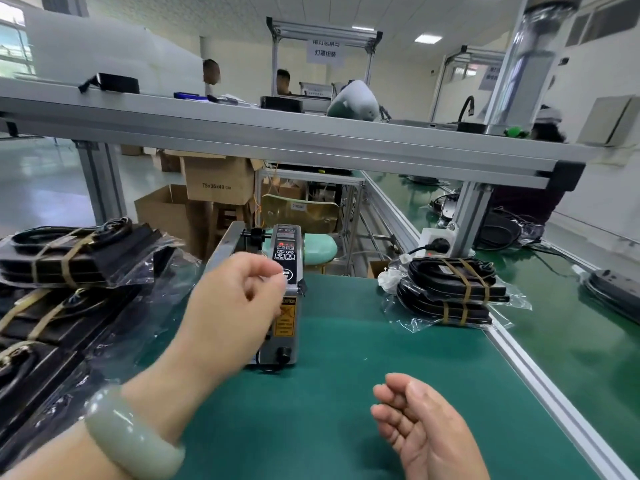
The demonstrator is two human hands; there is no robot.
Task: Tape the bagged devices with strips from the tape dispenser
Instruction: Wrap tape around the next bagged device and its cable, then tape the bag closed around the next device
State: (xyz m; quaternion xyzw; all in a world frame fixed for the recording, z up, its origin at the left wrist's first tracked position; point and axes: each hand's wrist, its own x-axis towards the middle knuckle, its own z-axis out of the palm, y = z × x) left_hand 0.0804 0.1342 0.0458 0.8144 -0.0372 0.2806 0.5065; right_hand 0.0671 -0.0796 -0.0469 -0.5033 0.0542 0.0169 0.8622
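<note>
Far left: a pile of bagged devices (pixel 69 258) is lying on the green mat (pixel 329 393). They are black units with coiled cables, banded in brownish tape inside clear bags, several deep

Next: the left hand (pixel 235 299), with a pale green bangle (pixel 135 434) sitting on its wrist, is stretching out over the mat to the tape dispenser (pixel 287 306). Thumb and forefinger are pressing together at the dispenser's upper front and the other fingers are curling. Whether a strip is caught between them I cannot tell

Centre: the tape dispenser is standing upright on the mat, its yellow caution label and black knob facing us

Right of it: the right hand (pixel 422 420) is hovering palm-up above the mat, fingers loosely bent, holding nothing

Far right: a second stack of bagged devices (pixel 453 292) is resting at the mat's right edge beside the aluminium rail (pixel 540 382), well apart from both hands
</note>
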